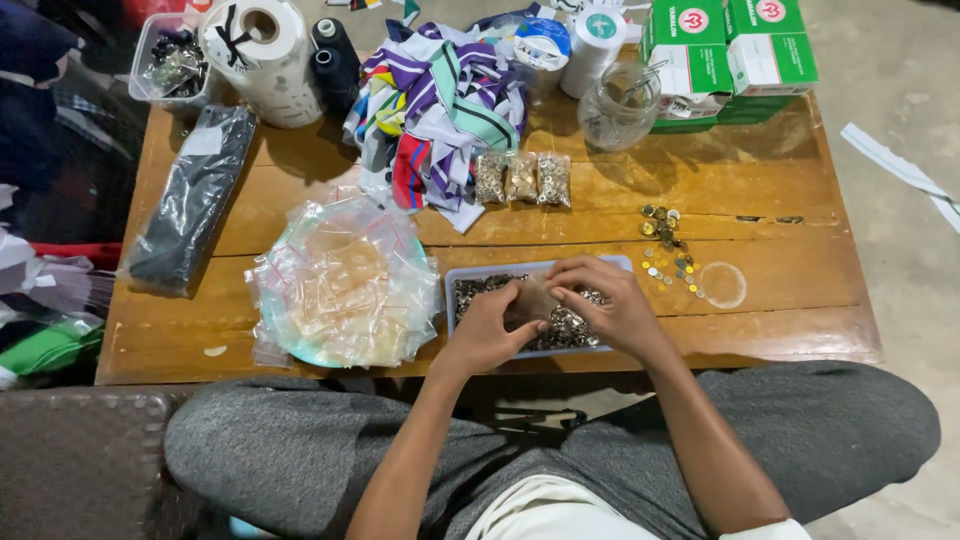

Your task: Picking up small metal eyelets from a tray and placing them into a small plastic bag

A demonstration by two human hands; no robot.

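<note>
A shallow grey-blue tray (452, 276) full of small metal buttons sits at the near edge of a low wooden table (780, 290). My left hand (487, 328) and my right hand (605, 303) both rest over the tray, fingers curled together at its middle. They seem to pinch a small clear bag between them, though it is mostly hidden. To the left of the tray a heap of little clear zip bags (345, 282) lies on a pale plate.
Three filled small bags (522, 178) lie mid-table, with loose gold and silver buttons (668, 250) and a clear lid (722, 285) to the right. Behind are striped fabric (440, 100), a glass jar (618, 108), green boxes (728, 50), thread spools (335, 60), a paper roll (265, 60) and a black wrapped bundle (190, 200).
</note>
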